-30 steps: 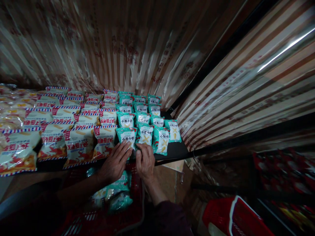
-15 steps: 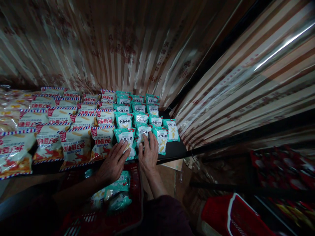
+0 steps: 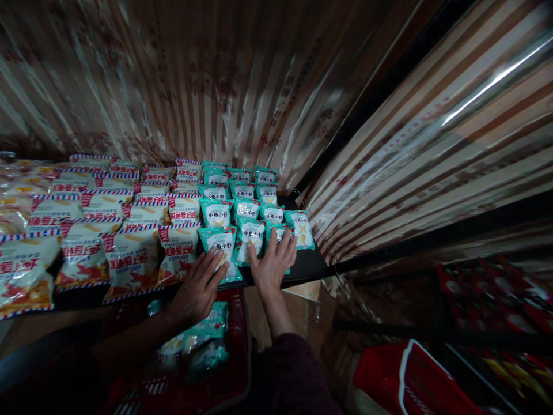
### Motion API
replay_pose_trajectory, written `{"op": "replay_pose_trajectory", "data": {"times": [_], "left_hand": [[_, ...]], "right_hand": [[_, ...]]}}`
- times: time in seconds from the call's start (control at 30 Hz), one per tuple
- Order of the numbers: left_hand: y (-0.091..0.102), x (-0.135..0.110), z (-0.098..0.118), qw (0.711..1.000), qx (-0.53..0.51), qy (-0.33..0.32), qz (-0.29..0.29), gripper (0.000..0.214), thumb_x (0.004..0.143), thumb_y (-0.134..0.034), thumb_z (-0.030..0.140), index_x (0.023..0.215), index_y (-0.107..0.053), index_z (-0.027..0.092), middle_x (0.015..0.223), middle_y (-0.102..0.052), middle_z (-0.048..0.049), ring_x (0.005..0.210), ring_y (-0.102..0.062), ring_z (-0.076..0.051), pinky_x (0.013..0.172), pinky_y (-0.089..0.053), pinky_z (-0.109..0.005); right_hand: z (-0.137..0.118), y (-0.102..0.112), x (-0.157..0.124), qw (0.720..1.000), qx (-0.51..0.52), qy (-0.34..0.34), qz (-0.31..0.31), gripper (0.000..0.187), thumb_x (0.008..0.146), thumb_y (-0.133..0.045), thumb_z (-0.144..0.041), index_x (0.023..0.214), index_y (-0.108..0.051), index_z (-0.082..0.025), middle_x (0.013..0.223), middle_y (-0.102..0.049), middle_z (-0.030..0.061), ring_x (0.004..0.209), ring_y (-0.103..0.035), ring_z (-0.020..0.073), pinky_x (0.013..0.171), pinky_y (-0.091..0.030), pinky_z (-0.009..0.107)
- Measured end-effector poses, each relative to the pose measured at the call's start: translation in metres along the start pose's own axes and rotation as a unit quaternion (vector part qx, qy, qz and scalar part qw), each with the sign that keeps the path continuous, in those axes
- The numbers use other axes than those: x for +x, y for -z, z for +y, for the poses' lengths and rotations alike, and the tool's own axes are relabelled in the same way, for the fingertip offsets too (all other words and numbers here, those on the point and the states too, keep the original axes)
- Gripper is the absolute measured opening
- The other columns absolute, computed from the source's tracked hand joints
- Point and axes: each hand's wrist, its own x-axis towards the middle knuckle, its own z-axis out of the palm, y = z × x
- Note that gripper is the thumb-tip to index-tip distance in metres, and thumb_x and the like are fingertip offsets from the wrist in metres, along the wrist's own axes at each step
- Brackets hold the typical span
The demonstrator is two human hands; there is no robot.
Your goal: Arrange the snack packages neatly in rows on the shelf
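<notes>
Several green-and-white snack bags stand in rows at the right end of a black shelf. My left hand rests its outstretched fingers on the front of the leftmost front-row snack bag. With fingers spread, my right hand lies over another front-row snack bag and partly covers it. Between the two hands, a snack bag shows its whole printed front. A further green bag leans at the end of the row, just right of my right hand.
Larger white, red and blue snack bags fill the shelf to the left. Below the shelf sits a red basket with several green bags inside. Striped plastic sheeting hangs behind. Another red basket stands at lower right.
My right hand has moved right, from the middle front-row bag onto the one beside it, and its fingers have spread. My left hand stays on the same bag.
</notes>
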Motion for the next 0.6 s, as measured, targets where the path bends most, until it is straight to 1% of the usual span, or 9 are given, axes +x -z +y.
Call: {"op": "replay_pose_trajectory", "data": {"times": [0.1, 0.17, 0.3, 0.43, 0.6], "left_hand": [[0.0009, 0.0006, 0.0005, 1.000, -0.001, 0.001, 0.003, 0.069, 0.085, -0.039, 0.003, 0.151, -0.018, 0.012, 0.153, -0.023, -0.0194, 0.143, -0.013, -0.037, 0.109, -0.028, -0.058], [0.0012, 0.0008, 0.0005, 1.000, -0.001, 0.001, 0.003, 0.069, 0.085, -0.038, 0.003, 0.150, -0.019, 0.011, 0.153, -0.024, -0.0197, 0.143, -0.013, -0.037, 0.109, -0.028, -0.058], [0.0007, 0.0001, -0.0002, 1.000, -0.002, 0.002, -0.001, 0.067, 0.085, -0.038, 0.003, 0.149, -0.021, 0.011, 0.154, -0.023, -0.0195, 0.143, -0.013, -0.036, 0.109, -0.028, -0.057], [-0.0004, -0.0010, -0.0012, 1.000, -0.003, 0.005, -0.008, 0.065, 0.085, -0.038, 0.004, 0.148, -0.025, 0.010, 0.155, -0.021, -0.0188, 0.144, -0.012, -0.036, 0.110, -0.027, -0.057], [0.0005, -0.0010, -0.0007, 1.000, -0.004, 0.002, -0.009, 0.065, 0.085, -0.038, 0.004, 0.149, -0.023, 0.010, 0.154, -0.021, -0.0192, 0.144, -0.012, -0.036, 0.110, -0.027, -0.058]], "right_hand": [[-0.0027, -0.0013, -0.0005, 1.000, -0.001, 0.007, 0.001, 0.079, 0.082, -0.052, -0.063, 0.140, -0.040, -0.012, 0.153, -0.017, 0.0252, 0.142, -0.008, 0.0414, 0.103, -0.026, 0.062], [-0.0030, -0.0015, -0.0004, 1.000, 0.002, 0.015, -0.004, 0.080, 0.081, -0.054, -0.064, 0.140, -0.041, -0.012, 0.154, -0.017, 0.0249, 0.142, -0.009, 0.0414, 0.104, -0.026, 0.062], [-0.0014, -0.0028, 0.0002, 0.999, 0.016, 0.029, -0.014, 0.070, 0.082, -0.055, -0.055, 0.139, -0.043, -0.015, 0.153, -0.022, 0.0215, 0.141, -0.013, 0.0387, 0.104, -0.025, 0.061], [0.0014, -0.0030, 0.0002, 0.998, 0.037, 0.053, -0.018, 0.061, 0.082, -0.057, -0.045, 0.135, -0.048, -0.017, 0.151, -0.029, 0.0179, 0.141, -0.018, 0.0357, 0.107, -0.024, 0.059], [0.0049, -0.0020, -0.0007, 0.996, 0.056, 0.067, -0.023, 0.055, 0.081, -0.056, -0.041, 0.131, -0.051, -0.017, 0.149, -0.033, 0.0162, 0.140, -0.019, 0.0346, 0.108, -0.023, 0.058]]}}
